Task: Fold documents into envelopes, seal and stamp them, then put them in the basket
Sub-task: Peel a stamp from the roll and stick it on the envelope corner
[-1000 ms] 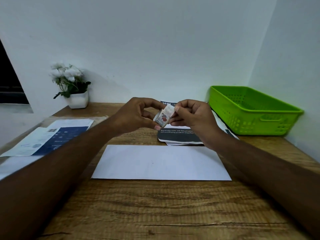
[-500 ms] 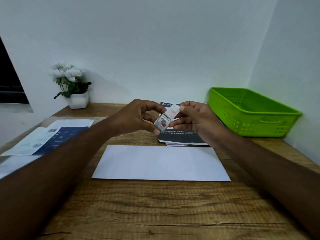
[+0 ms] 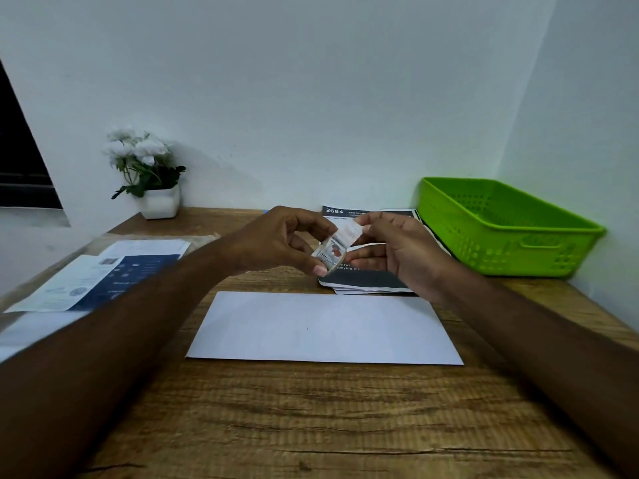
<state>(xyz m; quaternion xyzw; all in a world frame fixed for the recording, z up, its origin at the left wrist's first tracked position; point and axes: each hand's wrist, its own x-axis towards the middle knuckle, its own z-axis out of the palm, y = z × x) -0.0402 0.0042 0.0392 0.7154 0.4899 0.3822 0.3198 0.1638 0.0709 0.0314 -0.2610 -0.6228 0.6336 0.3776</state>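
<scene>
Both hands are up over the worktop and share one small stamp. The left hand pinches its picture end. The right hand pinches the white paper tab on top, maybe to peel it. The white envelope lies flat right under the hands, long side going left to right. Both hands are about as near to it. The green basket waits far right.

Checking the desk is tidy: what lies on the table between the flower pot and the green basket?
In the head view, a dark printed document stack lies between flower pot and green basket.
</scene>
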